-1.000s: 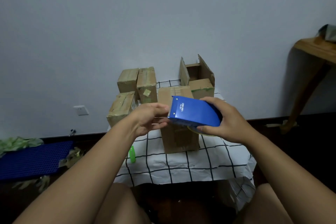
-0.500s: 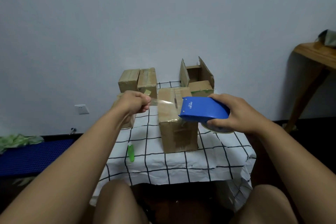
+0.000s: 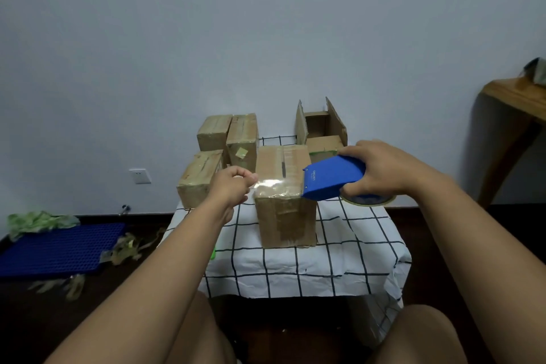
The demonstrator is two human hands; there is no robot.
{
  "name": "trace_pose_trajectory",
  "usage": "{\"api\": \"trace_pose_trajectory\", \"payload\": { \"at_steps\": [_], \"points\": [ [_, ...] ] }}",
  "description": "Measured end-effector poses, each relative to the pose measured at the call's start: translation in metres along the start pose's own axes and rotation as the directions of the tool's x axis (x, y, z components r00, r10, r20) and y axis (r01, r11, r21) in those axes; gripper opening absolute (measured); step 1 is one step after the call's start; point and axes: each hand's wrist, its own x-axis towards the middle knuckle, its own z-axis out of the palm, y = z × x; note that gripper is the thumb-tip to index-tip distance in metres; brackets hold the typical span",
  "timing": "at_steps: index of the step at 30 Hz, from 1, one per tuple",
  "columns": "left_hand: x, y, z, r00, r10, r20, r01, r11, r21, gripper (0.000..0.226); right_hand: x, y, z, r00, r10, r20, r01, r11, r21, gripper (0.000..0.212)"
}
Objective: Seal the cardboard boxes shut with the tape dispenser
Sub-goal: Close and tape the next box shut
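Fingers of the left hand (image 3: 233, 188) pinch clear tape (image 3: 276, 185) stretched over the cardboard box (image 3: 285, 210); the right hand (image 3: 381, 170) grips the blue tape dispenser (image 3: 331, 182).

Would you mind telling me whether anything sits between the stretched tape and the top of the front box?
Nothing visible does. The tape strip, pinched by the left hand and fed from the blue dispenser in the right hand, hangs directly over the front box; its top looks bare.

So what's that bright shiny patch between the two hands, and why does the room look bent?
Head view: the patch is glare on the clear stretched tape strip running from the left hand to the blue plastic tape dispenser; the wide-angle lens bows the edges; the lighting is dim and soft.
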Motion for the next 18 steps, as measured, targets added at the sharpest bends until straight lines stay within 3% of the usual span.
{"api": "trace_pose_trajectory", "payload": {
  "at_steps": [18],
  "points": [
    [0.003, -0.016, 0.007, 0.997, -0.075, -0.035, 0.075, 0.997, 0.009, 0.012, 0.023, 0.003, -0.001, 0.998, -0.029, 0.047, 0.031, 0.998, -0.047, 0.078]
  ]
}}
